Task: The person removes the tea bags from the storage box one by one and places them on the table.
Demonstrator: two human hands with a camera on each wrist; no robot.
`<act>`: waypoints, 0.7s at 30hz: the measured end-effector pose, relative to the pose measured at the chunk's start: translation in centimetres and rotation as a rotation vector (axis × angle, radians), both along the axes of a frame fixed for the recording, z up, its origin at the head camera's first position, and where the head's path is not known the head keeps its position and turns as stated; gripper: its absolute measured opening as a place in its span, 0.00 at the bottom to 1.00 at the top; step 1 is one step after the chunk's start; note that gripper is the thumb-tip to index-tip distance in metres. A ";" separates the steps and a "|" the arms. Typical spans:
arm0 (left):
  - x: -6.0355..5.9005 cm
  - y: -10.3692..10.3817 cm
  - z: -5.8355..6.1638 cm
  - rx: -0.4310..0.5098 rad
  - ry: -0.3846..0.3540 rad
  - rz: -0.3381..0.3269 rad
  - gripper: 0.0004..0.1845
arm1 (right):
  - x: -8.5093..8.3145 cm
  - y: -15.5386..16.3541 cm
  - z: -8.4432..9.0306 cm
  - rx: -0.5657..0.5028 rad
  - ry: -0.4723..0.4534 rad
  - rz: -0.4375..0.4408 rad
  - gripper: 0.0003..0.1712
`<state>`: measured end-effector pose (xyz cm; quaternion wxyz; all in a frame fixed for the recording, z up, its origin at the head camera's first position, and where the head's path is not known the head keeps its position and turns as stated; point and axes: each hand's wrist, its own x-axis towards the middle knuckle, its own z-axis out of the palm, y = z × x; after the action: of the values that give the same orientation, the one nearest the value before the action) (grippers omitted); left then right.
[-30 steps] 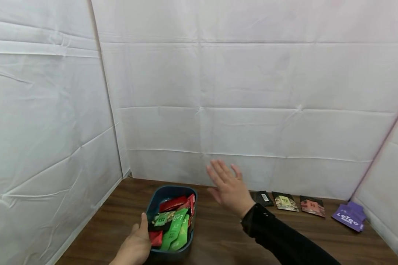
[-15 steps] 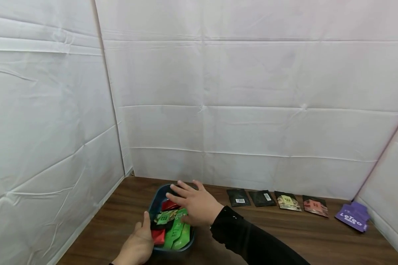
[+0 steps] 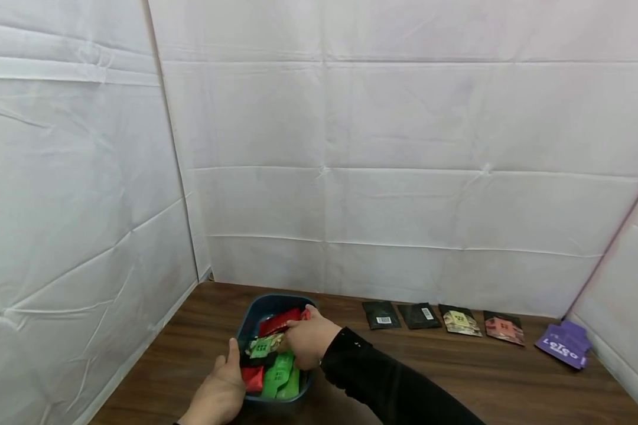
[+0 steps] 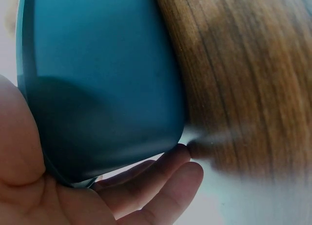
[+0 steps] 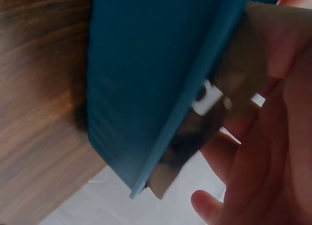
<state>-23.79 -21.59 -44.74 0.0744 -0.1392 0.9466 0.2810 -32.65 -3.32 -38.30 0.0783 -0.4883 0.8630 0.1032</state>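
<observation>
A dark blue plastic bin [image 3: 263, 306] on the table holds red sachets [image 3: 277, 321], green sachets [image 3: 279, 376] and a black sachet with a green label [image 3: 260, 348]. My left hand [image 3: 220, 383] grips the bin's left side, thumb up along the rim; the left wrist view shows its fingers [image 4: 161, 186] under the bin's end. My right hand [image 3: 309, 341] reaches over the right rim among the sachets, bent fingers partly hidden. Close to that hand in the right wrist view, a dark brownish sachet [image 5: 209, 103] sticks out above the rim. Whether the fingers pinch it is unclear.
Along the back of the brown wooden table lie two black sachets [image 3: 381, 315] with barcodes up, one with a yellow label [image 3: 459, 320], one with a red label [image 3: 504, 327] and a purple pile [image 3: 565, 345]. White sheets [image 3: 393, 177] enclose the table.
My right hand has moved left and down from beside the row of black sachets into the bin, its spread fingers now bent among the sachets. My left hand keeps its place on the bin.
</observation>
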 end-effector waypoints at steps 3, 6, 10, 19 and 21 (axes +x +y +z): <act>0.1 0.1 -0.1 -0.009 0.022 -0.009 0.38 | 0.0 0.0 -0.3 -0.020 -0.005 -0.003 0.24; 0.2 0.1 0.0 -0.018 0.027 -0.009 0.37 | -0.1 0.0 -0.3 -0.037 0.024 0.009 0.22; 0.1 0.1 0.1 -0.012 0.002 -0.003 0.37 | -0.1 0.3 -0.5 -0.054 0.067 0.046 0.18; 0.2 0.2 0.0 -0.009 0.025 -0.014 0.38 | -0.1 0.7 -0.9 -0.058 0.235 0.153 0.18; 0.3 0.1 0.1 -0.004 0.035 -0.015 0.38 | -0.2 1.0 -0.9 -0.061 0.265 0.169 0.19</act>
<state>-23.45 -21.46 -44.63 0.0595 -0.1273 0.9493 0.2811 -32.84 -2.37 -39.22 -0.0601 -0.5435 0.8243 0.1466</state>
